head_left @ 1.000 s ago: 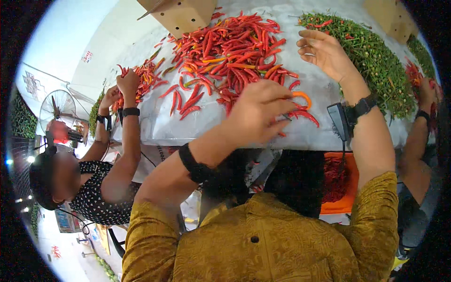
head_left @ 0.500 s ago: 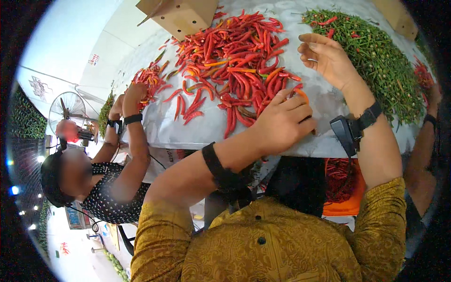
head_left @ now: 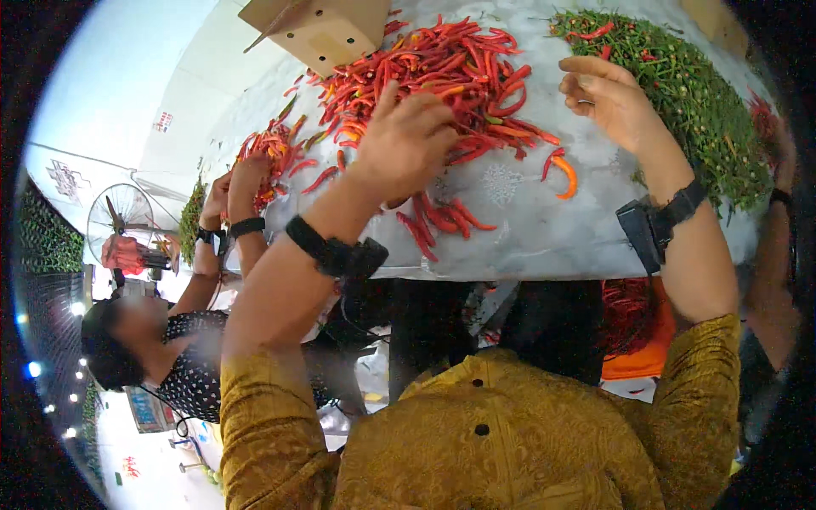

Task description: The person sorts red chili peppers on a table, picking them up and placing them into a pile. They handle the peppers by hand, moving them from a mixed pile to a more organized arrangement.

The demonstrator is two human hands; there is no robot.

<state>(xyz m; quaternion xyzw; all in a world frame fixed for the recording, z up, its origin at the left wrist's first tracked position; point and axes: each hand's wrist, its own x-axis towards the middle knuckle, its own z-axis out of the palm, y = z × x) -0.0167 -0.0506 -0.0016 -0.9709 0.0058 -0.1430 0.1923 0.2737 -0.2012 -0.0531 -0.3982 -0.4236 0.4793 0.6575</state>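
Note:
Over the near left part of a heap of red chillies (head_left: 472,64) is my left hand (head_left: 408,140), back up, its fingers bent down toward them. The fingertips are hidden, so its grip does not show. My right hand (head_left: 608,98) hovers between the heap and a pile of green chilli stems (head_left: 680,110). Its fingers are loosely curled and apart, with nothing visible in them. An orange chilli (head_left: 568,177), curved, lies on the pale table cover (head_left: 518,234) below my right hand. Several loose red chillies (head_left: 438,223) lie closer to the near edge.
A cardboard box (head_left: 327,34) stands at the back of the heap. To the left, another person's hands (head_left: 234,187) work at a smaller chilli pile (head_left: 276,144). An orange container (head_left: 637,361) with dark red chillies sits below the table edge. Another person's forearm (head_left: 769,246) is at the far right.
My left hand has swung left from the near right side of the heap onto its left part. The orange chilli beside it now lies uncovered on the table. My right hand keeps its pose.

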